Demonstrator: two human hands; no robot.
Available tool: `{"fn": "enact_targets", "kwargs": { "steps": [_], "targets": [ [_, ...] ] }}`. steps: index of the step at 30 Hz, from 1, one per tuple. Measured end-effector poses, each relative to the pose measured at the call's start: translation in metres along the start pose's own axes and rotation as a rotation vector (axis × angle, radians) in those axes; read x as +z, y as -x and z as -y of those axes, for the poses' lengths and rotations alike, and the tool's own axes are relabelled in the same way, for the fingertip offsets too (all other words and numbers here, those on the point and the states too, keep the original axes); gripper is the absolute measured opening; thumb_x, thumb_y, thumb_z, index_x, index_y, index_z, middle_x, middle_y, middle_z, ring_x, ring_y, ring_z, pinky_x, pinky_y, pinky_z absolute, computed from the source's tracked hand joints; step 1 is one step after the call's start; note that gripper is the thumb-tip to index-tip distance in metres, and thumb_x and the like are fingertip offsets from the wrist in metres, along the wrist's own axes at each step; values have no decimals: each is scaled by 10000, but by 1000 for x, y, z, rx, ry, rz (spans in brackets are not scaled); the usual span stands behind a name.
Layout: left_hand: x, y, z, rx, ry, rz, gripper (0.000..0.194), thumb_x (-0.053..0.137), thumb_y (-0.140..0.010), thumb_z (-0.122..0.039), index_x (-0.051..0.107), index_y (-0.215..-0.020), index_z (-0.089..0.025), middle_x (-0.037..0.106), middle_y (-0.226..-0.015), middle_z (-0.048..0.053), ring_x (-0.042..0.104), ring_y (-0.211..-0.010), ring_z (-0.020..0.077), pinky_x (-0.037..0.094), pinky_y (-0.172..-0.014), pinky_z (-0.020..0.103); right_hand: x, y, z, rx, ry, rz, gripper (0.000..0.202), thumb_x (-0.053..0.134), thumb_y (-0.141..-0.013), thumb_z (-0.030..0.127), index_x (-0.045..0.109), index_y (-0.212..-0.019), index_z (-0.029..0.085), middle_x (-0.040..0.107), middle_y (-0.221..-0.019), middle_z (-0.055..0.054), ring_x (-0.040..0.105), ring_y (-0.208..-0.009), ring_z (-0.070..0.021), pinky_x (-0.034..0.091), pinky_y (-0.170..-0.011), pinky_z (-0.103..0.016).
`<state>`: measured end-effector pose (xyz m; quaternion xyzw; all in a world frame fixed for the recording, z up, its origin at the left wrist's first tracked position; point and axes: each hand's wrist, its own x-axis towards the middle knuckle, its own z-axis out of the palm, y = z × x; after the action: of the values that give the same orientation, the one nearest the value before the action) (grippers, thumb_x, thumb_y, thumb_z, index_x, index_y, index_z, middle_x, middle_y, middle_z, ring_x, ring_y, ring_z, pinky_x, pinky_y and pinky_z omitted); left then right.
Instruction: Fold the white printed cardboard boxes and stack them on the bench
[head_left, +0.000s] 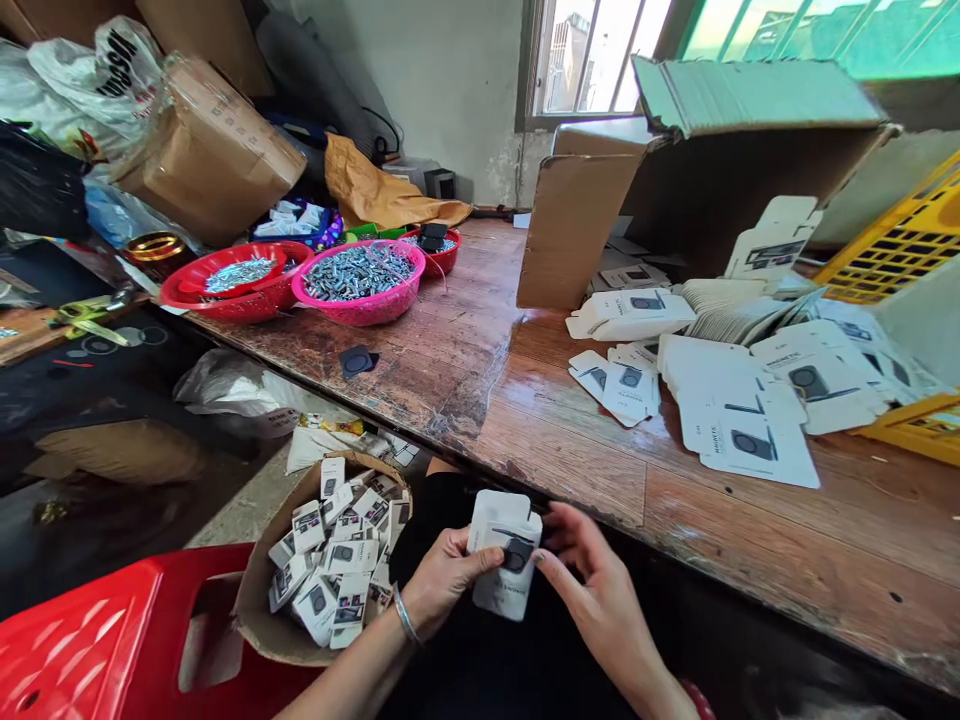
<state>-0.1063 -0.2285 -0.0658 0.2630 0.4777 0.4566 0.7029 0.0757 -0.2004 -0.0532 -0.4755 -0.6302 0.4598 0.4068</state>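
A small white printed carton (507,552) sits between both hands over my lap, below the front edge of the wooden table (570,450). My left hand (442,585), with a thin bracelet at the wrist, grips its left side. My right hand (592,580) holds its right side, fingertips on the dark printed patch. To the left of my knees a cardboard box (262,610) holds several folded small cartons of the same kind (337,565). Flat unfolded cartons (742,400) lie in heaps on the table at the right.
A large open cardboard box (697,160) lies on its side at the table's back right, beside yellow crates (900,250). Pink (360,280) and red (240,280) baskets of small metal parts stand at the back left. A red plastic stool (90,640) is at lower left.
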Motion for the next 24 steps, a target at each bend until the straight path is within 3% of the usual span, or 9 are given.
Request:
{"fn": "enact_targets", "kwargs": {
  "steps": [2, 5, 7, 9, 11, 14, 18, 22, 24],
  "targets": [
    [6, 2, 9, 5, -18, -58, 430, 865, -568, -493, 754, -720, -107, 719, -694, 58, 595, -634, 162, 457, -645, 266, 5, 4, -8, 118, -66, 135, 272, 587, -897, 428, 676, -935, 174, 666, -781, -38, 612, -686, -181, 508, -602, -275],
    [17, 3, 23, 46, -62, -163, 444, 871, -567, -438, 702, -831, -123, 714, -734, 47, 613, -641, 168, 481, -638, 272, 9, 7, -18, 166, 16, 90, 427, 550, -898, 502, 613, -641, 167, 563, -587, 1, 504, -553, -138, 403, -496, -239],
    [21, 4, 29, 113, -94, -255, 516, 866, -583, -342, 625, -1005, -166, 706, -812, 31, 642, -687, 180, 509, -648, 278, 9, 10, -23, 182, 65, 31, 450, 571, -876, 522, 589, -596, 170, 538, -550, 9, 475, -519, -131, 370, -467, -236],
    [22, 6, 31, 177, -127, -309, 618, 833, -621, -238, 533, -1161, -213, 689, -896, 20, 667, -773, 190, 534, -696, 289, 9, 13, -26, 200, 45, 20, 394, 596, -864, 509, 632, -666, 171, 609, -602, -10, 546, -556, -155, 425, -497, -245],
    [20, 9, 32, 199, -154, -253, 649, 792, -659, -180, 508, -1242, -225, 678, -947, 27, 672, -853, 196, 537, -769, 300, 9, 18, -28, 204, -40, -10, 297, 638, -845, 474, 663, -888, 181, 709, -777, -45, 656, -693, -204, 522, -606, -279],
    [15, 14, 35, 166, -156, -136, 647, 766, -702, -191, 531, -1306, -207, 682, -956, 47, 670, -871, 204, 529, -820, 317, 11, 26, -29, 208, -194, -130, 389, 699, -805, 430, 560, -1098, 216, 745, -926, -68, 721, -825, -240, 591, -720, -343],
    [10, 17, 42, 177, -136, -147, 689, 771, -731, -253, 511, -1369, -225, 692, -1000, 60, 675, -889, 212, 527, -844, 332, 14, 32, -31, 188, -243, -215, 359, 728, -784, 438, 593, -1042, 229, 750, -908, -64, 732, -818, -237, 613, -717, -351],
    [5, 15, 47, 167, -149, -88, 574, 780, -737, -302, 603, -1277, -222, 670, -1179, 98, 657, -992, 240, 511, -893, 343, 12, 28, -36, 186, -223, -149, 349, 737, -757, 507, 709, -939, 209, 752, -894, -70, 713, -828, -246, 602, -730, -341],
    [2, 14, 48, 156, -163, -59, 530, 786, -732, -315, 627, -1227, -210, 680, -1145, 93, 649, -985, 235, 502, -888, 333, 10, 27, -37, 236, -210, -89, 346, 720, -768, 526, 726, -867, 195, 741, -797, -56, 690, -734, -225, 579, -657, -308]
  ]
}}
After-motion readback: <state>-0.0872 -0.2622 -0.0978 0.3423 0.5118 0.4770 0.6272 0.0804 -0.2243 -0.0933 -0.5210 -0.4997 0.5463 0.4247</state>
